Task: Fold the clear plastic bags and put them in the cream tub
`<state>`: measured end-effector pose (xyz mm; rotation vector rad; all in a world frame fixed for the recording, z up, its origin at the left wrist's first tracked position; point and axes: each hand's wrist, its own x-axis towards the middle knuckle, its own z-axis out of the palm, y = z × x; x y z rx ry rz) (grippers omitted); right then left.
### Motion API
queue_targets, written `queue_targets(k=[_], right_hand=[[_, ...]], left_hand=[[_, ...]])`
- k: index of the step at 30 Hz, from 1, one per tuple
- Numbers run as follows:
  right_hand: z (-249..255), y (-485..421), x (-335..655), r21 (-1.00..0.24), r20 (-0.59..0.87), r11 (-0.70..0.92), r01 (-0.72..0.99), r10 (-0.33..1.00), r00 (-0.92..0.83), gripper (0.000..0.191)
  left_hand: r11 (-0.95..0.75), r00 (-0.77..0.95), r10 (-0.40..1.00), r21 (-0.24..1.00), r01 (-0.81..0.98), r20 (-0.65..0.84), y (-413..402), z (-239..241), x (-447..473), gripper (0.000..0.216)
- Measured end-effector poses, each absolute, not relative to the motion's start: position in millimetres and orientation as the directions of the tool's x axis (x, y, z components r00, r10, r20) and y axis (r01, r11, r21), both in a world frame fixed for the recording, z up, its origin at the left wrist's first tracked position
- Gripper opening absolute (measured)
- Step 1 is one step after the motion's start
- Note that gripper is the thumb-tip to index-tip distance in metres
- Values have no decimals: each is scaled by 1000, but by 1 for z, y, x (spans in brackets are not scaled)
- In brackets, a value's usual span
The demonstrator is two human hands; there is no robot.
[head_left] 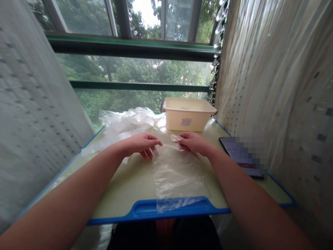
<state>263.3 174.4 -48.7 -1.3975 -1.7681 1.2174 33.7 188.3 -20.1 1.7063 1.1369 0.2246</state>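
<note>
A clear plastic bag (179,173) lies stretched toward me over the table, its near end across the blue front tray. My right hand (191,141) is closed, with thumb and fingers pinching the bunched top edge of this bag. On the other side, my left hand (144,144) has thumb and forefinger together at the bag's upper left corner, while its other fingers hang loosely bent. Thin film shows at those fingertips. Behind my left hand spreads a crumpled heap of white translucent plastic bags (130,123).
A cream plastic bin (189,116) with a small label stands at the back of the table. At the right lies a phone or tablet (241,156), partly pixelated. The pale table (117,194) has a blue rim. Curtains flank both sides; a window is beyond.
</note>
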Motion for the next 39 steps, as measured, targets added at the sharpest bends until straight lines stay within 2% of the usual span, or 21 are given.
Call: queue_targets(k=[3, 8, 11, 13, 15, 17, 18, 20, 24, 28, 33, 35, 37, 39], right_hand=[[-49, 175, 264, -843, -66, 82, 531, 965, -253, 28], [-47, 177, 264, -684, 194, 168, 710, 980, -45, 24], [-47, 179, 264, -621, 171, 129, 773, 985, -27, 24], [-50, 181, 266, -555, 129, 86, 827, 992, -17, 22], [-54, 184, 268, -501, 116, 63, 863, 993, -5, 20], [-56, 186, 272, -476, 125, 59, 877, 992, 1, 17], [-56, 187, 273, -466, 133, 60, 883, 991, 3, 17], [-54, 186, 275, -450, 161, 79, 890, 987, -7, 18], [-43, 180, 275, -444, 262, 217, 870, 959, -106, 18], [-33, 171, 275, -473, 270, 344, 811, 933, -238, 17], [-17, 154, 276, -547, -35, 431, 718, 845, -534, 22], [-12, 151, 277, -609, -95, 423, 671, 801, -591, 24], [-13, 154, 277, -689, -47, 376, 620, 830, -556, 23], [-21, 162, 276, -745, 62, 304, 594, 918, -391, 22]], left_hand=[[51, 506, 761, 815, 578, -406, 188, -19, 33, 48], [-55, 540, 758, 789, 612, -367, 191, -23, 29, 44], [-120, 538, 777, 762, 636, -327, 193, -24, 28, 42], [-245, 477, 855, 651, 719, -205, 192, -24, 30, 36], [-365, 396, 918, 418, 832, 14, 188, -22, 33, 39], [-427, 387, 898, 207, 880, 208, 181, -21, 37, 48], [-461, 416, 873, 153, 874, 256, 177, -22, 39, 51], [-550, 509, 816, 97, 830, 274, 169, -23, 44, 51], [-637, 625, 760, 12, 771, 180, 161, -29, 50, 42], [-647, 643, 757, -8, 763, 119, 162, -34, 51, 39], [-629, 620, 776, 66, 775, 121, 166, -36, 50, 42], [-635, 624, 773, 135, 761, 118, 167, -35, 48, 38], [-642, 630, 766, 191, 743, 125, 169, -32, 46, 31], [-645, 625, 764, 215, 733, 160, 169, -30, 46, 23]])
